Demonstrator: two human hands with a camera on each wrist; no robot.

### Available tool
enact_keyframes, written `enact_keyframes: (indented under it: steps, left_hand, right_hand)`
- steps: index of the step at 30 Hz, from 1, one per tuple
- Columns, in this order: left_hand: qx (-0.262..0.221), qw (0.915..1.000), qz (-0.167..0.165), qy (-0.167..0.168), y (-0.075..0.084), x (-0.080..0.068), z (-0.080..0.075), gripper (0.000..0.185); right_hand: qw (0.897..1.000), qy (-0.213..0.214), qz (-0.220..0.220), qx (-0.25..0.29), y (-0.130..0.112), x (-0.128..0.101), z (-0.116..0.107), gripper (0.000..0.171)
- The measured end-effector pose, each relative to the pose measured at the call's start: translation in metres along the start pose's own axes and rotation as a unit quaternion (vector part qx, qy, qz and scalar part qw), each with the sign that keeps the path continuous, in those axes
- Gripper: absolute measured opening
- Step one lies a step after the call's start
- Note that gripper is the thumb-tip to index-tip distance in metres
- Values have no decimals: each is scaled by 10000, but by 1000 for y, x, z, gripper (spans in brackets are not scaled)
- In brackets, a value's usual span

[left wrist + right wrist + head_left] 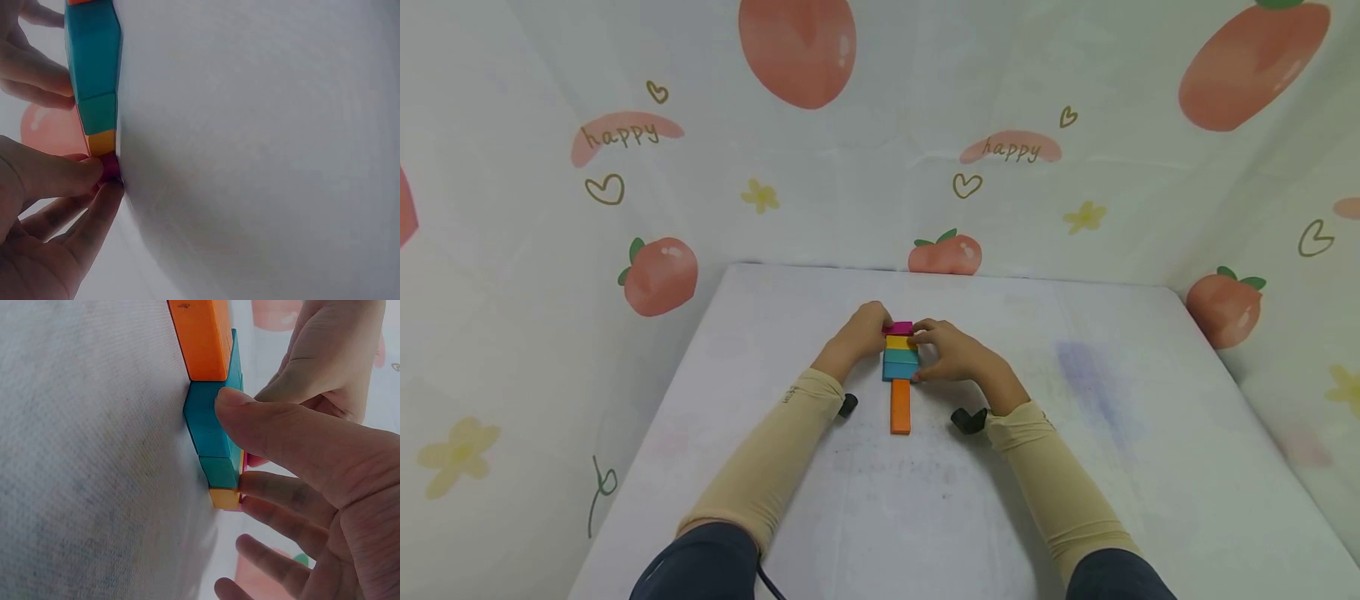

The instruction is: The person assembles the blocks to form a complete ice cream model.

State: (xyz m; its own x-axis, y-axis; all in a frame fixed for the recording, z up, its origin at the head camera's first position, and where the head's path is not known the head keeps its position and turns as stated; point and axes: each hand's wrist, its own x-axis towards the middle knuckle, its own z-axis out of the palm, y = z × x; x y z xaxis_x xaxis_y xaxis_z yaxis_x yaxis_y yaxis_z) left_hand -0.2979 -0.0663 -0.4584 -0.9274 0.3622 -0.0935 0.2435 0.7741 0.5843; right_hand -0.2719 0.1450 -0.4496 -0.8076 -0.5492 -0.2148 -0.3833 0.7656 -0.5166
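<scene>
Colored blocks lie in a line on the white table. Farthest is a magenta block [900, 328], then a yellow block [898, 342], a teal block [900, 356], a blue block [900, 371] and a long orange block [900, 407] nearest the person. My left hand [863, 330] pinches the magenta block [110, 169] between thumb and finger, against the yellow one. From the right side, my right hand [953, 353] rests its thumb on the blue block [207, 419]. Its index and middle fingertips touch near the teal and yellow blocks [225, 498]; the other fingers are spread.
Black wrist cameras [847, 406] [968, 420] sit close over the table [820, 508] beside the row. A peach-print cloth [865, 192] hangs behind and at both sides. A bluish stain [1090, 383] marks the table at right. A dark cable [770, 581] runs by the left sleeve.
</scene>
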Motion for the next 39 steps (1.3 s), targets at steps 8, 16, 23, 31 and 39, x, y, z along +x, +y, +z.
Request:
enact_keyframes:
  steps: [8, 16, 23, 31, 39]
  left_hand:
    - [90, 10000, 7, -29, 2, 1, 0, 35]
    - [-32, 9999, 140, -51, 0, 3, 1, 36]
    - [-86, 9997, 241, -20, 0, 5, 4, 31]
    - [-10, 9995, 306, 25, -1, 5, 6, 30]
    - [-43, 9999, 154, 11, 0, 2, 8, 31]
  right_hand:
    - [10000, -9, -34, 28, 1, 0, -1, 64]
    - [9999, 47, -73, 50, 2, -1, -1, 66]
    - [9999, 110, -112, 42, 3, -1, 0, 67]
    - [9998, 86, -139, 70, 4, 0, 1, 67]
    - [9999, 87, 33, 82, 0, -1, 1, 65]
